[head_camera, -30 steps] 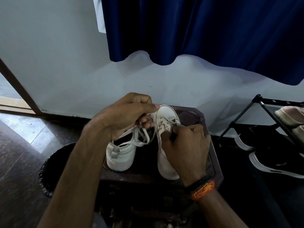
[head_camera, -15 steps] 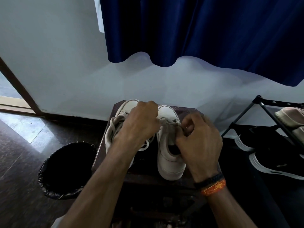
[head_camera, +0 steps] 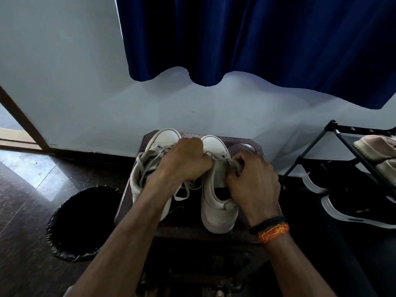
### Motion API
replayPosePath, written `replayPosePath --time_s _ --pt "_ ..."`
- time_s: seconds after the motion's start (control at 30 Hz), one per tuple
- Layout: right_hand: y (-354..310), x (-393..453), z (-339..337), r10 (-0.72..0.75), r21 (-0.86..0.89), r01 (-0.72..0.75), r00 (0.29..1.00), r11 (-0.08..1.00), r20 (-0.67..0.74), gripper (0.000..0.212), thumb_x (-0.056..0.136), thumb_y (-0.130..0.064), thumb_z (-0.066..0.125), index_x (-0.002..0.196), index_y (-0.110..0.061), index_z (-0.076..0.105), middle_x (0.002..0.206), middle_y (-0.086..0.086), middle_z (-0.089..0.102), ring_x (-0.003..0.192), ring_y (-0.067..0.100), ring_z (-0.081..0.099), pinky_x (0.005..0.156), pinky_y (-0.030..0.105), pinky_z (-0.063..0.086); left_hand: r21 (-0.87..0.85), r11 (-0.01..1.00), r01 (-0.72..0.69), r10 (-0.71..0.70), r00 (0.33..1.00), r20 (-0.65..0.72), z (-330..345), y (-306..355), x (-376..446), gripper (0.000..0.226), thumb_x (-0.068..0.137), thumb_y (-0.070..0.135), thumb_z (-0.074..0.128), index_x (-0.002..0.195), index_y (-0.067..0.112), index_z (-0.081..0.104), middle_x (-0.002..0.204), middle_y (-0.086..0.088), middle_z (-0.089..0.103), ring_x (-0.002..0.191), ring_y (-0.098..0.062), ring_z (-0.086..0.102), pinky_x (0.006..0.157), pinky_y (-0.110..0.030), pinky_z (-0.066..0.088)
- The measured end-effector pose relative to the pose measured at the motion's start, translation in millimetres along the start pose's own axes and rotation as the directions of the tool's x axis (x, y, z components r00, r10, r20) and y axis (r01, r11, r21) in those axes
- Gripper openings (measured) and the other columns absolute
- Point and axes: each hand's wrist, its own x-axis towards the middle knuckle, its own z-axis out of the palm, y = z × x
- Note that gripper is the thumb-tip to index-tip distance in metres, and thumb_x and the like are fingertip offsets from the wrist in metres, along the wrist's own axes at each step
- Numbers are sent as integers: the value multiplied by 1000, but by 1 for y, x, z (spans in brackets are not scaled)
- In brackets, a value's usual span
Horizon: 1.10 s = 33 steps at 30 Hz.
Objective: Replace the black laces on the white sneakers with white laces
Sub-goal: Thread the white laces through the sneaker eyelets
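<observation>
A dark stool (head_camera: 252, 146) carries two white sneakers (head_camera: 216, 202) side by side. Over them, the left hand (head_camera: 184, 161) and the right hand (head_camera: 255, 181) each pinch the white lace (head_camera: 230, 162) at the right-side sneaker's tongue. The left-side sneaker's loose laces (head_camera: 150, 161) trail onto the stool.

I note a blue curtain (head_camera: 257, 39) across the upper frame, a black bin (head_camera: 83, 224) lower left, and a shoe rack (head_camera: 351, 151) at right.
</observation>
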Motion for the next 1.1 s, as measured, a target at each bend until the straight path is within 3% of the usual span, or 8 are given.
replayPosePath --time_s 0.17,0.4,0.5,0.57,0.8,0.97,1.1 --pt "-1 -1 1 -2 5 2 1000 1000 -6 17 85 -30 58 99 -23 65 102 4 69 93 37 65 72 39 51 -55 998 30 -29 999 22 -6 -2 1 18 87 18 49 74 7 53 75 -5 58 76 -25 58 55 -30 35" --pt "-1 -1 0 -9 -26 9 1000 1000 -17 19 86 -28 57 103 -24 65 104 3 70 95 37 65 71 37 47 -135 991 7 -11 999 -30 -10 -1 -1 28 98 20 47 82 0 58 78 -9 66 66 -22 58 54 -30 41" --pt "-2 0 0 -34 -28 32 998 999 -53 17 85 -27 60 101 -26 67 103 0 70 93 33 66 69 35 46 -246 969 10 -28 997 -71 -10 -3 1 33 102 33 47 88 8 65 85 -4 75 79 -20 72 75 -41 58" --pt "-3 1 0 -75 -27 73 993 997 -90 17 86 -29 64 102 -27 68 106 -3 69 92 29 67 69 33 48 -272 962 17 -35 997 -62 -10 -5 2 36 103 39 46 88 11 65 85 -3 76 83 -20 73 84 -48 58" --pt "1 10 7 -215 4 215 975 977 -58 26 86 -25 65 111 -30 71 115 -4 67 102 21 65 77 42 57 -374 927 12 -14 1000 -3 -16 -4 -2 37 104 40 46 93 10 65 85 -4 77 85 -27 76 89 -54 58" --pt "-5 17 8 -211 -40 209 975 977 -75 15 86 -22 68 99 -27 75 108 -1 68 98 25 66 75 42 58 -309 951 9 -11 1000 -4 -14 -4 -2 36 101 41 50 89 11 66 89 -4 77 88 -22 75 92 -51 56" --pt "-6 18 10 -256 -22 256 960 967 -116 12 83 -20 69 90 -23 79 97 -2 68 89 24 65 67 36 54 -434 900 48 -35 999 38 -12 -9 2 38 99 39 51 87 7 66 79 -2 77 86 -24 76 92 -53 57"
